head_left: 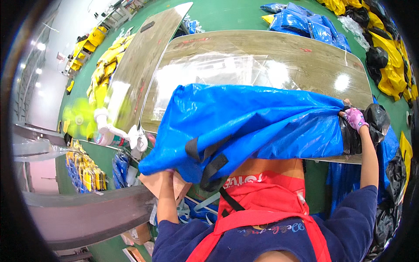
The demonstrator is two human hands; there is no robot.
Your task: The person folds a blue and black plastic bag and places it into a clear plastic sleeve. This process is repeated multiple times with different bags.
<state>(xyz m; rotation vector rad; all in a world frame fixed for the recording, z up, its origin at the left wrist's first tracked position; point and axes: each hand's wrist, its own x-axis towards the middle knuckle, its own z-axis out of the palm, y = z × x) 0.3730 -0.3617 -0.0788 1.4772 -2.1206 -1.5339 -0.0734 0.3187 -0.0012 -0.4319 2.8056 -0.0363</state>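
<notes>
A large blue tarpaulin cover [244,118] with black strap patches [214,168] is stretched in folds across the near half of the wood-grain table [314,52]. At its right end, my right hand [355,118], in a pink patterned glove, is closed on the gathered blue material beside a black section [349,137]. My left hand [166,174] reaches under the cover's lower left edge; only the wrist area shows and its fingers are hidden by the material. Clear plastic bags [235,70] lie flat on the table behind the cover.
A second table [144,56] adjoins at the left, with a phone-like dark object [147,26] on it. A running fan [80,120] with blurred blades stands left. Blue packages [301,22] lie beyond the table, and yellow-and-black piles [388,65] at right. A cardboard box [152,185] sits below my left arm.
</notes>
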